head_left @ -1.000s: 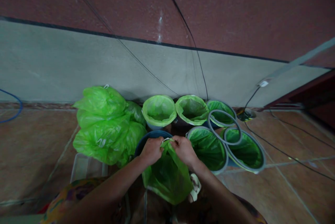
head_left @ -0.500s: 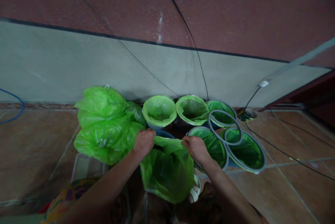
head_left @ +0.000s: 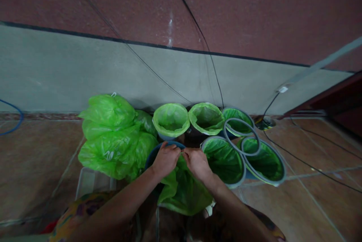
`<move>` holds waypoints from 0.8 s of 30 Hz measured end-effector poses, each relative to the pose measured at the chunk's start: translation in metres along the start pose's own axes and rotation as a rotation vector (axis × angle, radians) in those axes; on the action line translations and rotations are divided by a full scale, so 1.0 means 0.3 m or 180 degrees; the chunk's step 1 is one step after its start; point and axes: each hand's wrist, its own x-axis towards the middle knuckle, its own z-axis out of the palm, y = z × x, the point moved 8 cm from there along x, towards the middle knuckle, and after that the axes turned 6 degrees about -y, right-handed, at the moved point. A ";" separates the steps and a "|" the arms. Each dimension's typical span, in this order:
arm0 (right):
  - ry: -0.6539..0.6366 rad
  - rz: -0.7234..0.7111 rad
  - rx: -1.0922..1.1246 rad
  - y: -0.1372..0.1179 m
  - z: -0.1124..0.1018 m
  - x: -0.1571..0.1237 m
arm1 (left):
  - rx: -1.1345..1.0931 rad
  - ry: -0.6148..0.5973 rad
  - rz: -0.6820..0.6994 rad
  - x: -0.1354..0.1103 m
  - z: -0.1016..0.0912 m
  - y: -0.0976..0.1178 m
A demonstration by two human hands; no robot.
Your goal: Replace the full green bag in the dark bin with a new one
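Observation:
Both my hands pinch the top edge of a green plastic bag point(head_left: 186, 193), which hangs down in front of me. My left hand point(head_left: 166, 159) is closed on that edge, and my right hand point(head_left: 196, 162) grips it right beside, fingertips almost touching. Behind the hands, the rim of a blue bin point(head_left: 151, 157) shows; my left hand covers part of it. To the right stand bins lined with green bags, one bin with a grey rim point(head_left: 243, 174) closest to my right hand.
Stuffed green bags point(head_left: 113, 140) are heaped at the left, by a clear plastic container point(head_left: 94, 181). Two lined bins point(head_left: 171, 120) stand against the wall. A loose grey ring point(head_left: 256, 151) rests across the right-hand bins. A black cable point(head_left: 305, 170) crosses the tiled floor.
My hands have come together along the bag's edge, from well apart to nearly touching. The bag's mouth has gathered, and more of the blue bin now shows behind.

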 end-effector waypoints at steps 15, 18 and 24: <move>-0.0611 0.0959 -0.0502 0.275 -0.060 -0.066 | 0.0233 -0.0366 -0.1219 -0.039 -0.051 -0.214; -0.0186 0.0587 -0.0217 0.202 -0.051 -0.051 | 0.0177 -0.0364 -0.1024 -0.030 -0.031 -0.167; 0.0080 0.0028 -0.0053 0.051 -0.025 -0.002 | 0.0050 -0.0157 -0.0438 -0.007 -0.019 -0.052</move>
